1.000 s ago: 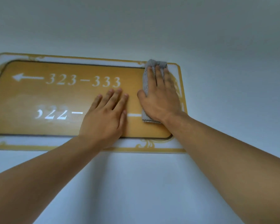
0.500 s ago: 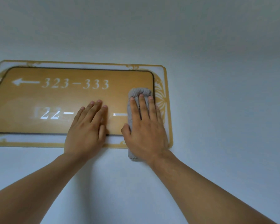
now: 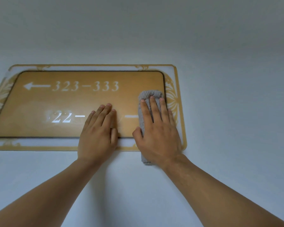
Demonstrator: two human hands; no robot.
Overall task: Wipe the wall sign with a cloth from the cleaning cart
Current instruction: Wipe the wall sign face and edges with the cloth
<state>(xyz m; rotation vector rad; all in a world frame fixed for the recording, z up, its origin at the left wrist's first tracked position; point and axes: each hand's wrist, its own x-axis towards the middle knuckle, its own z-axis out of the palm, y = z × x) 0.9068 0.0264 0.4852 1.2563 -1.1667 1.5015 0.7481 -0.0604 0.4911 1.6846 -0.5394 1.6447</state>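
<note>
The wall sign (image 3: 82, 104) hangs flat on the pale wall (image 3: 228, 79), and I look up at it from below: a gold panel with a dark rim, set in a clear surround with gold scrollwork at the corners and sides. Its top line shows a white arrow pointing left and "323–333"; the lower line reads "22–", then disappears under my hands, with a short white dash showing in the gap between them. The grey cloth (image 3: 143, 115), folded into a long narrow pad, lies upright against the sign's right end, its top on the gold panel and its bottom edge hanging past the sign's lower border onto the bare wall. My right hand (image 3: 159, 131) lies flat on it, fingers straight and together, thumb spread to the left, pressing it against the surface rather than gripping it. My left hand (image 3: 98, 133) is just beside it, apart from the cloth, palm flat on the lower part of the sign with fingers straight, holding nothing. Both bare forearms reach up from the bottom corners.
</note>
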